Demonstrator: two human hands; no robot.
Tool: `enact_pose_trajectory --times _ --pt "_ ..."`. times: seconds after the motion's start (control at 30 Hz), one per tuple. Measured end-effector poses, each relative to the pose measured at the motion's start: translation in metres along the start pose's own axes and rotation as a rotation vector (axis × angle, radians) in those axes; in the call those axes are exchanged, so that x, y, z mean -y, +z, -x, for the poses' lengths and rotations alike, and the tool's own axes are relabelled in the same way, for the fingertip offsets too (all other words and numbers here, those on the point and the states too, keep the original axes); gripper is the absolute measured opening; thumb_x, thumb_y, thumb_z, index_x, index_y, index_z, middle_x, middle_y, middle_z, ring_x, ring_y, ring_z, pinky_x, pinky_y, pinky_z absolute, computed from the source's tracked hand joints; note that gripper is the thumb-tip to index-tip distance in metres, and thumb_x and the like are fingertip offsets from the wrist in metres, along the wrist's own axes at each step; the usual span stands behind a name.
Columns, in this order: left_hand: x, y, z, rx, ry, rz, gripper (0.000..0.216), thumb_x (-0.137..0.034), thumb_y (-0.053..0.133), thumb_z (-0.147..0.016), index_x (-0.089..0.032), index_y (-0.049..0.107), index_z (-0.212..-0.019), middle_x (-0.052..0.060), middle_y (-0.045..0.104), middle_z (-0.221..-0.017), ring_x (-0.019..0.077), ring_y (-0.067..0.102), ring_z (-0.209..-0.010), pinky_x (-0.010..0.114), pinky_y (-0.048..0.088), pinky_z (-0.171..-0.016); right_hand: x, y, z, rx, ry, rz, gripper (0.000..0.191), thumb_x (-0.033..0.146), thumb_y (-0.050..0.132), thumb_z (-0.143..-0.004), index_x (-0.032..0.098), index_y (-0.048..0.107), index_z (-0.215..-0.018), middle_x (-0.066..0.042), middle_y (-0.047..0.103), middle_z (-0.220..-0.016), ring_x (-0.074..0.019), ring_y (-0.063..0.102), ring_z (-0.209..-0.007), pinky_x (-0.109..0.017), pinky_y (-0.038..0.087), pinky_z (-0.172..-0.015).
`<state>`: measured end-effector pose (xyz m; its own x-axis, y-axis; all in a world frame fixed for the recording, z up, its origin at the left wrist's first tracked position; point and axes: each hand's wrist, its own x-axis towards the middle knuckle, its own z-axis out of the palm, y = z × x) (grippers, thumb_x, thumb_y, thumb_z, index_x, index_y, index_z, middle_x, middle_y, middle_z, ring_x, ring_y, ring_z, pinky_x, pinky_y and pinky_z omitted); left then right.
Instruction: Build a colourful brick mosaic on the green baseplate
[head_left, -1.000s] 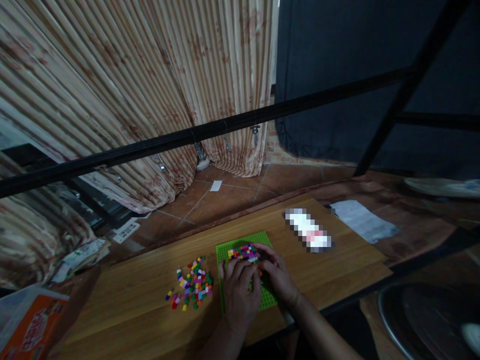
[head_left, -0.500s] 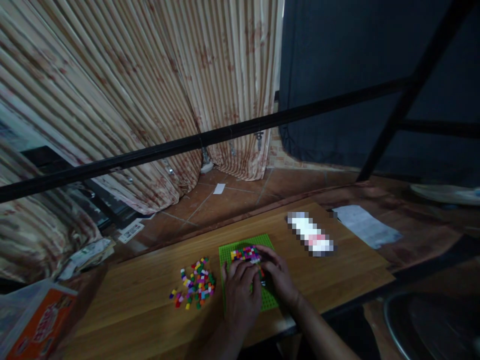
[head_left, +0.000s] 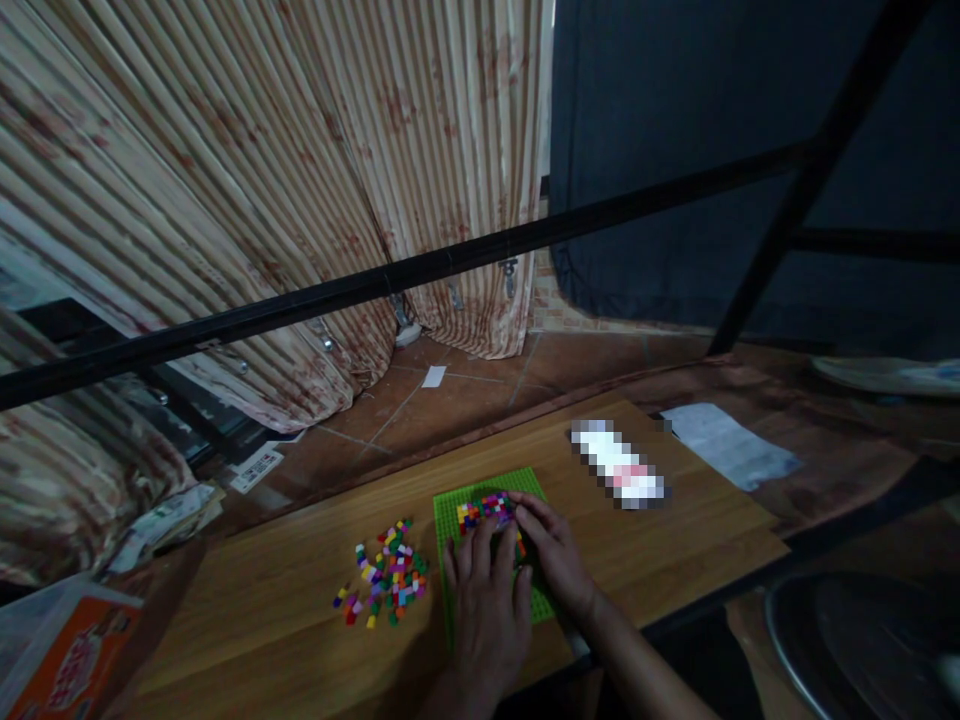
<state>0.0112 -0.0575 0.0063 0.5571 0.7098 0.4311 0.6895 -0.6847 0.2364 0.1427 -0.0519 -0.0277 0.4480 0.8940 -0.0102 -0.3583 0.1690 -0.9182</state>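
A green studded baseplate (head_left: 444,512) lies on the wooden table, with a block of small multicoloured bricks (head_left: 480,507) on its upper part. My left hand (head_left: 487,590) is spread over the plate's lower middle, fingers stretched out and the fingertips at the near edge of the bricks. At the block's right end is my right hand (head_left: 555,555), its fingers bent and drawn together against the bricks. Whatever it pinches is hidden by the fingers. Left of the plate lies a loose pile of small coloured bricks (head_left: 394,575).
A blurred-out white and pink object (head_left: 619,465) lies on the table (head_left: 270,590) at the right. An orange-labelled plastic box (head_left: 75,650) stands at the lower left. A black bar (head_left: 450,262) crosses beyond the table, before curtains (head_left: 315,150). Paper (head_left: 727,447) lies past the right end.
My left hand's fingers have straightened and spread out, where they were bent close to the right hand. The right hand stays at the bricks. The view has shifted slightly.
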Motion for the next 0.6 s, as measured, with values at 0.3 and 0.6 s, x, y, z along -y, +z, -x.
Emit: enact_pose_trajectory --times 0.3,0.6 --pt "-0.001 0.007 0.004 0.026 0.001 -0.079 0.046 -0.021 0.050 -0.089 -0.023 0.052 -0.135 0.011 0.051 -0.141 0.0316 0.043 -0.128 0.059 0.027 -0.107 0.008 0.006 0.005 0.020 -0.022 0.041 0.040 0.045 0.073 -0.075 0.023 0.068 -0.107 -0.006 0.071 -0.105 -0.0235 0.064 -0.098 -0.039 0.050 -0.090" --pt "0.003 0.014 0.008 -0.002 0.054 -0.087 0.050 -0.016 0.049 -0.086 -0.020 0.051 -0.135 0.012 0.052 -0.139 0.0307 0.044 -0.127 0.053 0.037 -0.103 0.008 0.009 0.007 0.020 -0.008 0.097 0.045 0.042 0.073 -0.075 0.025 0.064 -0.116 -0.004 0.069 -0.111 -0.0231 0.062 -0.105 -0.040 0.046 -0.098"
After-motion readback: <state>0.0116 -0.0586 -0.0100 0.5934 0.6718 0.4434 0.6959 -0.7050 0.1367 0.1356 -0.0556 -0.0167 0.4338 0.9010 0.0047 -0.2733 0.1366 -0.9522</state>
